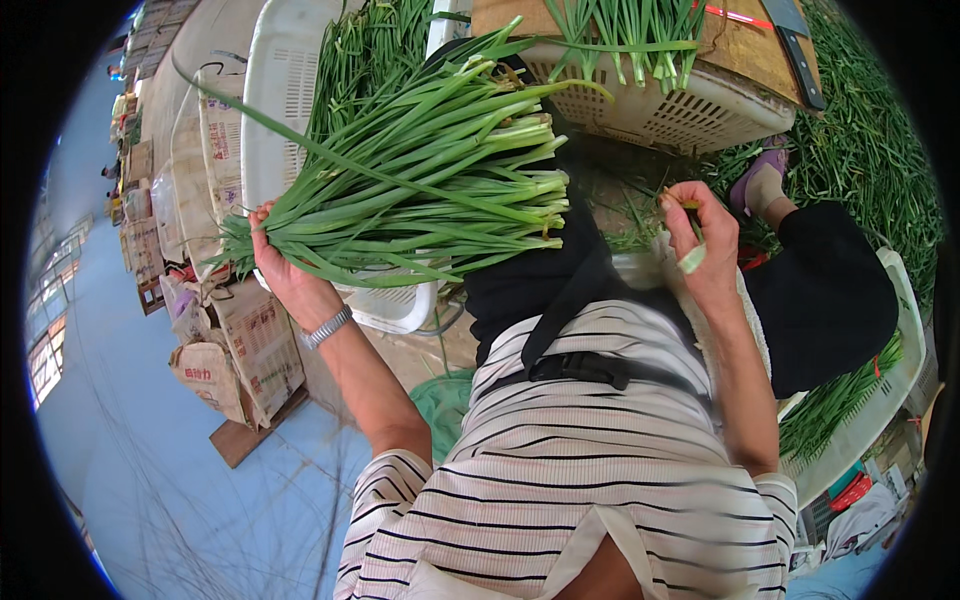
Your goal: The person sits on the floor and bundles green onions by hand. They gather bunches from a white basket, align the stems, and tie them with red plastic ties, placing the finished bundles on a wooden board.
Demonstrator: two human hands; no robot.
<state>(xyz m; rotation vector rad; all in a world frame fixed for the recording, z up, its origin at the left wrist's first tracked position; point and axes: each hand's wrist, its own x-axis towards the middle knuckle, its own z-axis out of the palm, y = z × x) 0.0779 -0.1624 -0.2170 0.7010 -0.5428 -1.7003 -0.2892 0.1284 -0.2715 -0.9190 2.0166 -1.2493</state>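
Observation:
My left hand (pixel 281 259) is closed around the leafy end of a large bunch of long green leaf vegetables (pixel 420 180), likely garlic chives. The bunch lies over my left thigh, its pale cut stems pointing right. My right hand (pixel 701 232) pinches a small piece of leaf or stalk (pixel 691 257) between thumb and fingers, above my lap. In front of me, more stems (pixel 637 45) rest on a wooden board (pixel 739 56) set on an upturned-looking plastic crate (pixel 675 109). A knife with a black handle (pixel 801 67) lies at the board's right edge.
A white plastic basket (pixel 277 97) with greens stands at the left, another basket (pixel 892 382) with greens at the lower right. Loose greens (pixel 862 150) heap up beyond my right foot. Cardboard boxes (pixel 259 345) and a green net bag (pixel 439 405) are at the left on the floor.

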